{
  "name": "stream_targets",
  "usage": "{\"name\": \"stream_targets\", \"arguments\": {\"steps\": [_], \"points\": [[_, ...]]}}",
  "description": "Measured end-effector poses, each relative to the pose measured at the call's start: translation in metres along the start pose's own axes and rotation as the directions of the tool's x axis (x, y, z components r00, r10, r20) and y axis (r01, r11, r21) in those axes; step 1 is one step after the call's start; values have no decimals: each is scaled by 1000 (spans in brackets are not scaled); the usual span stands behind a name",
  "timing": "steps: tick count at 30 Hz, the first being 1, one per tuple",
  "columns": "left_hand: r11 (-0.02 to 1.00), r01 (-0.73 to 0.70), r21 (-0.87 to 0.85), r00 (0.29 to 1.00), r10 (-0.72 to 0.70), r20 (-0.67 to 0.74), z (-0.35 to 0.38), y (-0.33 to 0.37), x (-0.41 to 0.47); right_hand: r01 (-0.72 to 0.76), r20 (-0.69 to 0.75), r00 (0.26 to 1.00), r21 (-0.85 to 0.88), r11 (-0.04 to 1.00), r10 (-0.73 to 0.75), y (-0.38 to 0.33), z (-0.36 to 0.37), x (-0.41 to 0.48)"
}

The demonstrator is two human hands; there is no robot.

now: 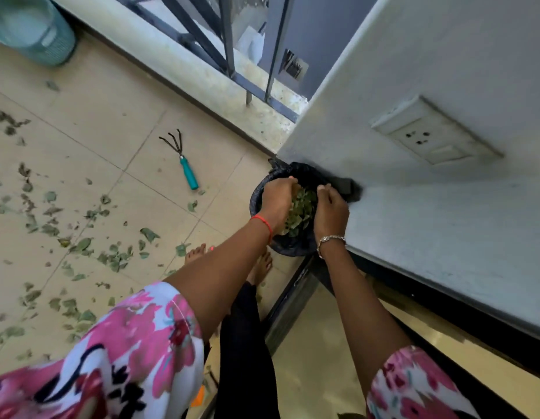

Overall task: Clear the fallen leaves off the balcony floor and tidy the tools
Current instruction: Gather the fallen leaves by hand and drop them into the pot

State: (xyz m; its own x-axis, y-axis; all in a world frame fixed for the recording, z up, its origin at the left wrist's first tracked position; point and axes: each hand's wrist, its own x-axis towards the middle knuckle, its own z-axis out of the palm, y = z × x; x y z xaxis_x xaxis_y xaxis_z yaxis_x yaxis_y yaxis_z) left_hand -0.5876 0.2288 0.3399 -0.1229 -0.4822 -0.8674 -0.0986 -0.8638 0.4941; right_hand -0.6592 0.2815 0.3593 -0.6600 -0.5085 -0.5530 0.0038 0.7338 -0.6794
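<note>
Black-lined bin: it stands on the balcony floor in the corner where the white wall meets the railing kerb. I judge it is tucked there to stay clear of the sweeping.
Hands: my left hand and right hand hover close together over the bin's mouth. Their fingers are curled and cupped from either side round a bunch of leaves. By my reading, the bunch is pressed between two palms so that none spills on the way in.
Bunch of leaves: green, small and crumpled, some dull and dry-looking. It is light stuff that would likely scatter if let go from high up.
Fallen leaves: many lie loose on the tiles toward the floor's left edge and near my feet, singly and in thin trails. The clearing looks far from done.
Hand rake: three dark prongs and a teal handle, lying flat on the tiles near the railing kerb, well apart from the bin and not yet tidied.
Teal basket: at the floor's far left corner, blurred.
</note>
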Motion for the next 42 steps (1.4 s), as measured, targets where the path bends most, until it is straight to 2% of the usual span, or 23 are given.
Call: {"name": "stream_targets", "arguments": {"steps": [4,6,9,12,14,16,18,21,23,26,29,31,34,37,42], "points": [[982,-126,142,991,119,61,-26,42,-59,169,110,983,-259,951,-144,-44,-10,-44],[940,-234,248,969,206,134,-52,71,-103,333,301,929,-431,839,-215,-78,-9,-70],[784,-419,458,908,359,216,-106,107,-156,558,560,797,-543,627,-225,-134,1,-110],[621,-530,577,830,518,206,-173,138,-220,758,735,625,-490,431,-264,-201,13,-166],[585,-530,614,787,609,99,-217,145,-271,869,834,475,-395,298,-281,-237,22,-211],[586,-483,650,737,673,-59,-260,142,-318,938,889,344,-314,145,-301,-268,37,-252],[611,-419,671,701,688,-189,-295,125,-356,976,934,218,-214,45,-283,-283,52,-289],[682,-335,650,653,665,-362,-339,83,-401,993,985,41,-60,-105,-169,-294,70,-344],[724,-267,636,626,632,-456,-360,52,-422,985,995,-40,24,-171,-94,-293,80,-375],[773,-129,621,585,565,-582,-387,3,-442,959,993,-113,102,-263,-27,-283,101,-415],[809,-46,586,556,508,-658,-408,-40,-448,936,988,-152,146,-319,7,-270,126,-447],[822,24,570,578,453,-678,-421,-67,-451,917,982,-181,187,-352,49,-255,143,-469],[802,142,581,654,364,-663,-443,-99,-457,882,963,-227,268,-387,148,-229,165,-496],[809,179,561,671,316,-670,-476,-119,-469,850,948,-227,304,-430,222,-204,193,-522],[884,149,443,629,261,-732,-535,-154,-499,838,938,-180,304,-452,298,-177,246,-575]]}}
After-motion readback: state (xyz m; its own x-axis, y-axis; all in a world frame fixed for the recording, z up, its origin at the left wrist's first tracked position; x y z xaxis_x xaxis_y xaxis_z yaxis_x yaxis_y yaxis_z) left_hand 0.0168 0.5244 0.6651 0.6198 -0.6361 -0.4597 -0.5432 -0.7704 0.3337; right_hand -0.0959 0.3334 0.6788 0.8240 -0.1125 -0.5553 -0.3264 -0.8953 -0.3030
